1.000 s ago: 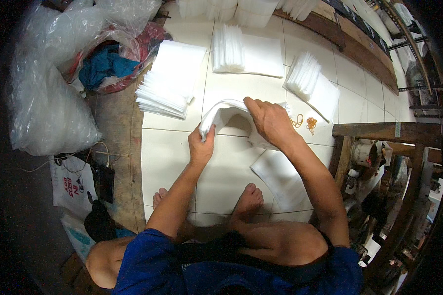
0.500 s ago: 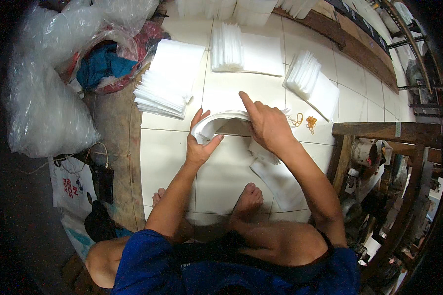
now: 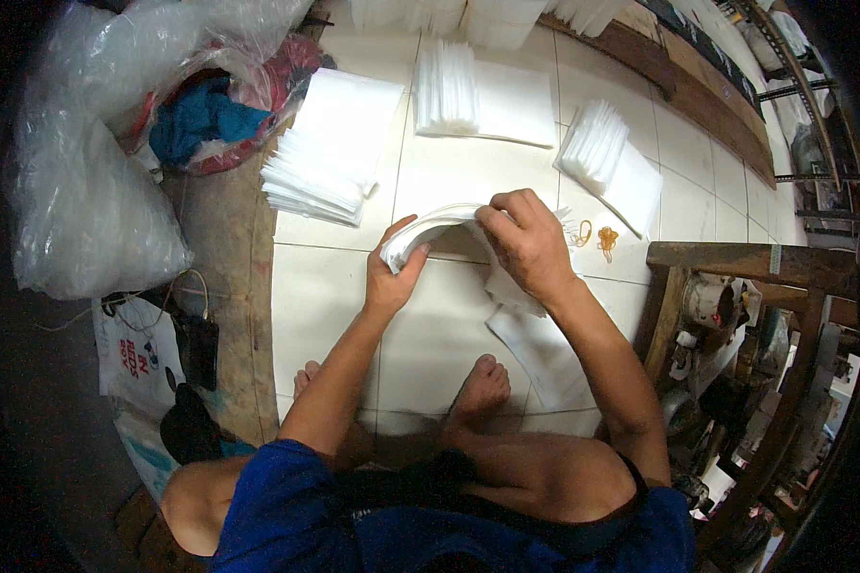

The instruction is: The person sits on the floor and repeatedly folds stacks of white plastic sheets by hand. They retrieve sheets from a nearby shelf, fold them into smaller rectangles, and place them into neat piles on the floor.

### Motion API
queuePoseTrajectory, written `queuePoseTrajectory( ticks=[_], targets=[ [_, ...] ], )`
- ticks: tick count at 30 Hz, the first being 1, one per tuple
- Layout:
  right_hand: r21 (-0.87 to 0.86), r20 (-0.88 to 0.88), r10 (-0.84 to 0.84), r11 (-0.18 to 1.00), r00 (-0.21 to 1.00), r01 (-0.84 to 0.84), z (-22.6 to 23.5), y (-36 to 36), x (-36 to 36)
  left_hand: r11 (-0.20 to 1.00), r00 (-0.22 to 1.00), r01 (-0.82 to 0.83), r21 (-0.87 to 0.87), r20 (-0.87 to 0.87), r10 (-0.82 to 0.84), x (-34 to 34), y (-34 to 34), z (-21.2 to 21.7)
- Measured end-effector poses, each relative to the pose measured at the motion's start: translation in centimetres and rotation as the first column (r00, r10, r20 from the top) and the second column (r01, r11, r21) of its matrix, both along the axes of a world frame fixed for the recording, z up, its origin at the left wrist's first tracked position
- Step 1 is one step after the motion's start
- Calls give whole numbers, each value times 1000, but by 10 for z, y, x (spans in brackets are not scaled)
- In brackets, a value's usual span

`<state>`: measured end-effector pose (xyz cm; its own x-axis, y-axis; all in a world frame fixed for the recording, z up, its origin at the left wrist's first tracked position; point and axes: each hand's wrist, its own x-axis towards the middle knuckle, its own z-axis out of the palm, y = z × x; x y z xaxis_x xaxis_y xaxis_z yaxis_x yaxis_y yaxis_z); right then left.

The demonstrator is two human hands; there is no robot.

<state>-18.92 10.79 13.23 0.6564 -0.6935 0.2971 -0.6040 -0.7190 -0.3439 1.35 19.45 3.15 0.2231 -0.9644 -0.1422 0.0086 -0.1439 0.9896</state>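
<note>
A stack of thin white sheets (image 3: 440, 218) is bent into an arch between my two hands. My left hand (image 3: 392, 272) is closed round its left end, thumb on the inner side and fingers behind. My right hand (image 3: 526, 239) has its fingers curled down onto the top edge, on the right part of the arch. Below the right hand the sheets hang down toward a white sheet (image 3: 535, 349) lying on the tiled floor. Just right of that hand lie thin orange rubber bands (image 3: 607, 244).
Fanned white stacks lie left (image 3: 320, 177), ahead (image 3: 449, 91) and right (image 3: 592, 143) on the tiles. Clear plastic bags (image 3: 96, 181) and a blue cloth (image 3: 205, 122) are at far left. A wooden bench (image 3: 736, 258) stands at right. My bare foot (image 3: 483, 382) rests below the hands.
The right index finger, stretched out before, is now bent down with the other fingers onto the sheets' edge. The left hand has shifted slightly right and keeps its hold.
</note>
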Motion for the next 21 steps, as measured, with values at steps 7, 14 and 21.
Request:
queuePoseTrajectory(
  ticks=[7,14,21],
  targets=[
    [-85,-101,-22,996,995,14,11,3,9,999,999,-24,41,29,23,0,-2,-4],
    [-23,-343,17,999,939,-26,29,21,22,996,998,24,88,60,-29,3,-2,5],
    [249,-380,124,968,917,-28,34,17,34,994,992,109,-6,-55,-109,9,3,-4]
  ],
)
